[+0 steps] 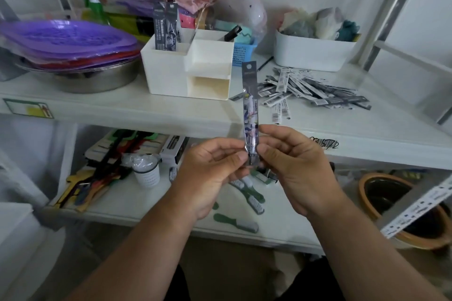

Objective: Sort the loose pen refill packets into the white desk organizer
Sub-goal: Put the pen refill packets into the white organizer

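Observation:
A long narrow pen refill packet [250, 105] stands upright in front of the shelf edge. My left hand [210, 173] and my right hand [291, 168] both pinch its lower end between thumb and fingers. The white desk organizer [168, 66] sits on the upper shelf behind it, with a few grey packets [166, 29] standing in its back left compartment. A heap of loose refill packets [313, 90] lies on the shelf to the right of the organizer.
Purple plastic baskets [66, 39] stacked over a steel basin [97, 78] fill the shelf's left. A white bin [315, 54] of cloths stands at the back right, a blue basket [241, 54] behind the organizer. Brushes, a cup and a clay pot [396, 205] lie on the lower shelf.

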